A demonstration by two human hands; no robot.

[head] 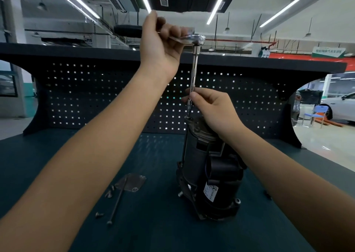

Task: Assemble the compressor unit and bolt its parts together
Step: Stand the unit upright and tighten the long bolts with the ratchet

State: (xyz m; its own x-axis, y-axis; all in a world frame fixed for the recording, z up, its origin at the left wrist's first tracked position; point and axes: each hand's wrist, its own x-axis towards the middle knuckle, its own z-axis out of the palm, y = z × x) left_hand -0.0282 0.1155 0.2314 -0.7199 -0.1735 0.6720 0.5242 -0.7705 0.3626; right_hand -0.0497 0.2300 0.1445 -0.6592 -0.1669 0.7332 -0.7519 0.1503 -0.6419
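A black compressor unit (209,173) stands upright on the dark green bench. A chrome ratchet wrench (197,39) with a long extension bar (194,75) stands vertically, its lower end at the compressor's top left edge. My left hand (161,42) grips the ratchet handle up high. Lower down, my right hand (211,107) pinches the extension bar just above the compressor's top. A long bolt (117,201) lies on the bench to the left, with a thin metal plate (132,181) and a few small screws (109,193) beside it.
A dark pegboard back panel (96,98) rises behind the bench, with a shelf across its top. Another small screw (99,215) lies near the long bolt's head. A blue chair (315,115) and a white car stand far off at the right.
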